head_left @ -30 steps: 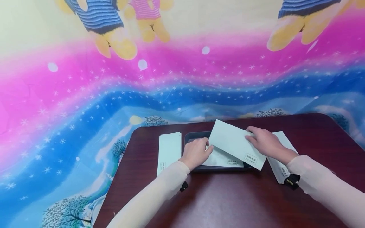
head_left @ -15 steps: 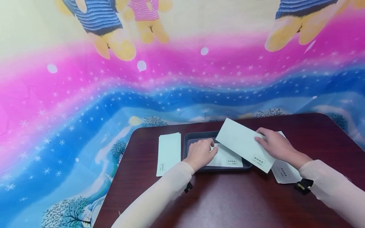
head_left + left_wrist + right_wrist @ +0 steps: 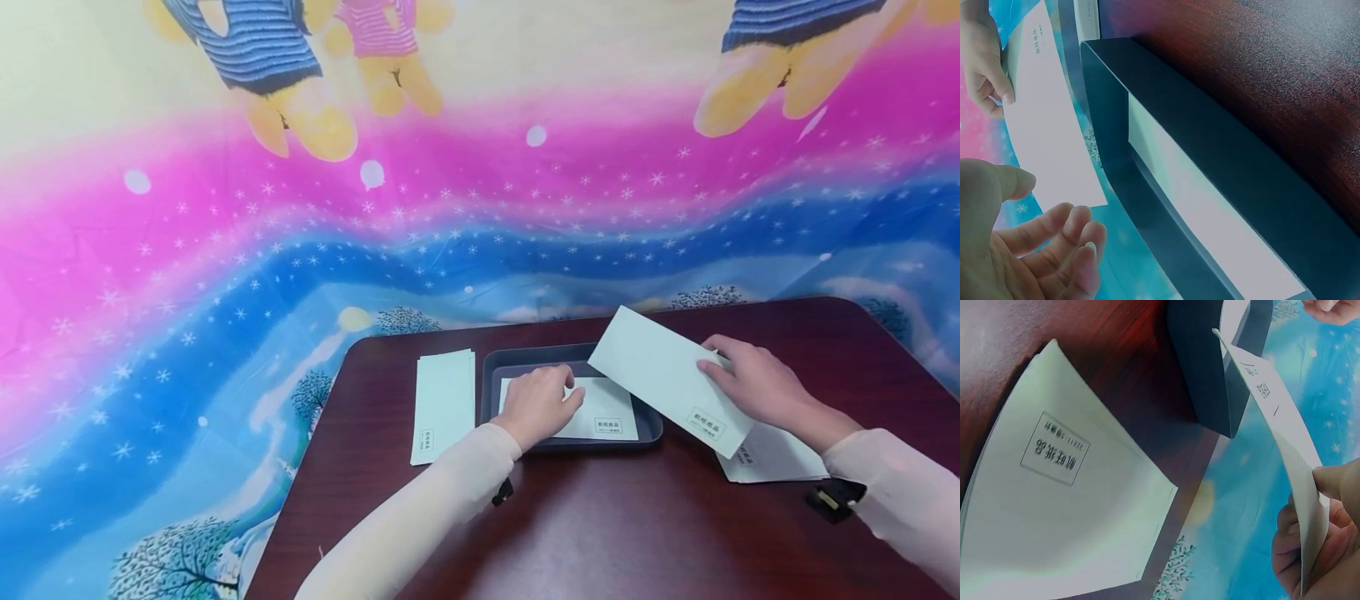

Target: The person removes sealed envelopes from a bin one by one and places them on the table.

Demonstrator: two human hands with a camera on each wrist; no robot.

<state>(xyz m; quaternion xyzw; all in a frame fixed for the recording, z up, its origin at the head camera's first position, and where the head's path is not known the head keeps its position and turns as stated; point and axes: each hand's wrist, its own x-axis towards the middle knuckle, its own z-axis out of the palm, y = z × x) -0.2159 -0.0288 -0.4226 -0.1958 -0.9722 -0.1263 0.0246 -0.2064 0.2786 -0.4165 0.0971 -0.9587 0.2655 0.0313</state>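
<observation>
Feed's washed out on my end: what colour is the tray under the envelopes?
The tray is dark grey, almost black; the head view shows it best.

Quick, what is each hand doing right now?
Left hand: open, fingers relaxed, resting on the pale envelope in the dark tray.
Right hand: pinching a lifted pale paper envelope.

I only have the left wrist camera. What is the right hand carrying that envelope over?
Observer: The right hand pinches the lifted envelope above a stack of envelopes lying right of the tray.
Operator: Any other stack?
Observer: Yes, a second stack lies left of the tray.
Operator: Where is the left hand?
Observer: The left hand rests on the envelope in the tray.
</observation>
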